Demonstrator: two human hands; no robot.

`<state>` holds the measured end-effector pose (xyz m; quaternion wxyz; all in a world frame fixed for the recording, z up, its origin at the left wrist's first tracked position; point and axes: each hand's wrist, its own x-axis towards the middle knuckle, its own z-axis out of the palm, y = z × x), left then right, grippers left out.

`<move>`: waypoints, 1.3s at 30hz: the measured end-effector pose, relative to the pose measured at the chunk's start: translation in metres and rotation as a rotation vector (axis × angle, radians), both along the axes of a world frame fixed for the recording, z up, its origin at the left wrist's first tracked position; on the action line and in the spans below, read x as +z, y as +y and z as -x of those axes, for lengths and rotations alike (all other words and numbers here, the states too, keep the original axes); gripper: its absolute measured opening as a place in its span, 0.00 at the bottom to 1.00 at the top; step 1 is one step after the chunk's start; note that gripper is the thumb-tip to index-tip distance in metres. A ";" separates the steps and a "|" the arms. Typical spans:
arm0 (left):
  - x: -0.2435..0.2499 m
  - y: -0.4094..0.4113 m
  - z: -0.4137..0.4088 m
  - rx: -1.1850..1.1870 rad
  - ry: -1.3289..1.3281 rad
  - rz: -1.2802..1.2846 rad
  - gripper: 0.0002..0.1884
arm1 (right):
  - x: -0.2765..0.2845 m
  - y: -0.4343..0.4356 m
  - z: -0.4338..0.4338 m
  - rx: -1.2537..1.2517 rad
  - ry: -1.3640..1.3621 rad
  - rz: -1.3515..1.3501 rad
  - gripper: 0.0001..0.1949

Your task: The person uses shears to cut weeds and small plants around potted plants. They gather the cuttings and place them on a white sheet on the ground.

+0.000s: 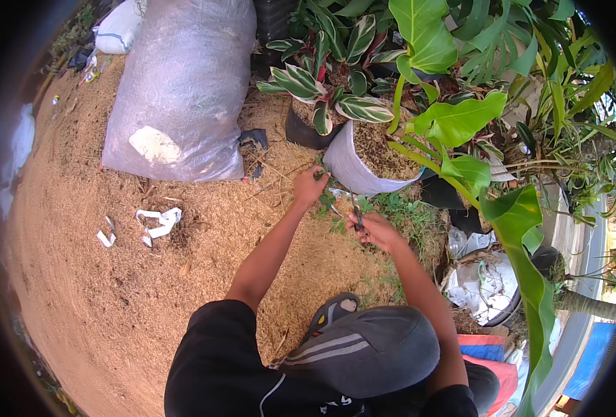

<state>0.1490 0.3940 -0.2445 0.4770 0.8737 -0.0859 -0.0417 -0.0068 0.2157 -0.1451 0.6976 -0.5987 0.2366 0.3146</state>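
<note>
Beside the white fabric grow bag (362, 169), my left hand (309, 186) has its fingers closed around a small green weed (320, 174). My right hand (378, 232) grips dark-handled scissors (358, 215), held just below the bag's base. Their blades are spread apart and point up and to the left. Low green weeds (399, 206) grow along the foot of the bag, partly under and around the scissors. Soil and a large-leaved plant (456, 122) with thick green stems fill the grow bag.
A bulging translucent sack (183, 88) lies at the upper left. Next to the grow bag stands a black pot (308, 130) with variegated leaves. White scraps (164, 223) lie on the husk-covered ground (104, 302). A long leaf (521, 271) overhangs the right side.
</note>
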 end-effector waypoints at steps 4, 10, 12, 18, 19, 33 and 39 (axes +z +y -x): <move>-0.005 0.003 -0.003 0.005 0.071 0.021 0.17 | -0.009 0.003 -0.006 -0.078 0.056 -0.092 0.23; -0.020 0.008 0.002 0.067 -0.003 0.133 0.12 | -0.028 0.012 -0.030 -0.052 0.157 -0.224 0.25; -0.013 0.004 0.006 0.066 0.052 0.137 0.13 | -0.041 0.009 -0.035 -0.085 0.179 -0.263 0.26; -0.008 0.009 0.011 0.108 0.102 0.144 0.14 | -0.053 0.010 -0.054 -0.047 0.214 -0.291 0.28; -0.005 0.008 0.014 0.111 0.114 0.139 0.14 | -0.054 0.008 -0.056 -0.051 0.220 -0.315 0.28; -0.005 -0.002 0.019 0.145 -0.018 0.100 0.10 | -0.059 0.015 -0.080 -0.108 0.219 -0.205 0.27; -0.001 0.002 0.019 0.250 0.014 0.107 0.11 | -0.065 0.011 -0.079 -0.102 0.184 -0.231 0.22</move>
